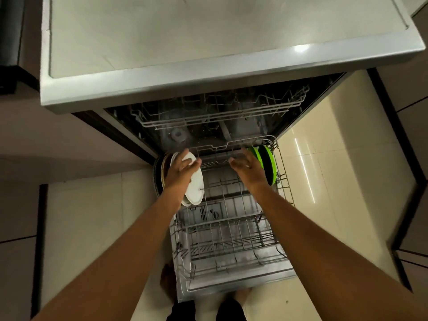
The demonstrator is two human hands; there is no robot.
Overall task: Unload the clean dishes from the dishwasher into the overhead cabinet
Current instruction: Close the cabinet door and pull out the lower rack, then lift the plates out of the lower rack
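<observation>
Nearest the camera, the open grey dishwasher door (185,290) lies flat over the cream tiled floor (88,223), with the pulled-out grey wire lower rack (231,237) above it. Farther in, the left hand (179,170) grips the top edge of a round white ceramic plate (195,186) standing upright at the rack's left side, its fingers curled over the rim. More plates, dark and brown-rimmed (159,174), stand just behind it. The right hand (249,166) reaches with fingers spread and relaxed toward the upright green-rimmed round plates (268,163) at the rack's right side; whether it touches them cannot be told. Beyond, the grey wire upper rack (217,114) sits inside the dishwasher, under the pale grey bench (162,31).
</observation>
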